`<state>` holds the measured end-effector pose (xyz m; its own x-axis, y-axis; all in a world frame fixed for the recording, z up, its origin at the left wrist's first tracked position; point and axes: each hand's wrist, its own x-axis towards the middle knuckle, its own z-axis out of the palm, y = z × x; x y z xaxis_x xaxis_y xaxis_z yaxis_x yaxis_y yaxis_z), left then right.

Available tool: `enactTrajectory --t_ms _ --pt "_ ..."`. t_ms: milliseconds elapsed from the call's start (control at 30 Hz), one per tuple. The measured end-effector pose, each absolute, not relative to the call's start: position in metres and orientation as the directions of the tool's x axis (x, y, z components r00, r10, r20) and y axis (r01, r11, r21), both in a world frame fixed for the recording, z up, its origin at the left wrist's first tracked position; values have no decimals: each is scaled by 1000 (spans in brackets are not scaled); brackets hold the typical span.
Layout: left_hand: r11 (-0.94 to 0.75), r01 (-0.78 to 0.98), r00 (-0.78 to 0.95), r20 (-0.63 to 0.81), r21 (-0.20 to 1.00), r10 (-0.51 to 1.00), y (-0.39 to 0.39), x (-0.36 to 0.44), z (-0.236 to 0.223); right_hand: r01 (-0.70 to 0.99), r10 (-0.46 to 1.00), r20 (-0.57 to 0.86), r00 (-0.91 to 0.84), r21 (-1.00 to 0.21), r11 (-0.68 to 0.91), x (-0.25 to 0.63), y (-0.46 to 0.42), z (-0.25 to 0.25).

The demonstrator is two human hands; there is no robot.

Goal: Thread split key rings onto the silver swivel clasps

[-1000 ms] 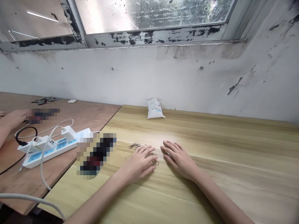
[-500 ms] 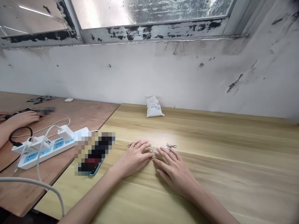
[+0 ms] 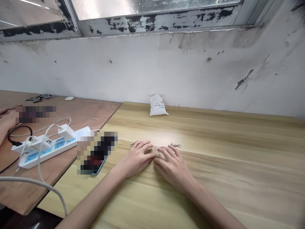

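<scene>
My left hand rests on the wooden table, fingers stretched forward and somewhat apart. Opposite it, my right hand lies palm down with its fingers slightly bent and apart. Two small metal rings, one farther away and one nearer, lie between the fingertips. The index fingertips almost meet by the nearer ring; whether they touch it is unclear. Metal swivel clasps sit just beyond my right fingers, partly covered by them. Past my left fingers, another metal clasp shows only in part.
A white labelled packet stands near the wall. To the left are a blurred-out phone with a light-blue edge and a white power strip with plugs and cables. Another person's hand is at the far left on the brown table.
My right hand has shifted left and bent its fingers, bringing the hands closer together. The nearer ring shows more fully now. The view has tipped down slightly. The other person's hand has moved left.
</scene>
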<state>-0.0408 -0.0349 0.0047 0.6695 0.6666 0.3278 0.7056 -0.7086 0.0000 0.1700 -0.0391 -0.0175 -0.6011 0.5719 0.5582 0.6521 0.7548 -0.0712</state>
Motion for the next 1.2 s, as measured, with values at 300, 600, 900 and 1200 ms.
enactTrajectory --t_ms 300,600,900,1200 --pt "-755 640 743 364 -141 562 -37 -47 1 715 629 512 -585 -41 698 179 -42 -23" --pt "-787 607 769 336 -116 544 -41 -48 2 689 614 521 -593 -66 721 175 -37 -21" --pt "-835 543 807 333 -95 487 -43 -51 5 663 667 446 -597 -193 723 176 -30 -15" --pt "-717 696 682 276 40 678 -43 -81 7 678 674 480 -562 -201 707 189 -30 -9"
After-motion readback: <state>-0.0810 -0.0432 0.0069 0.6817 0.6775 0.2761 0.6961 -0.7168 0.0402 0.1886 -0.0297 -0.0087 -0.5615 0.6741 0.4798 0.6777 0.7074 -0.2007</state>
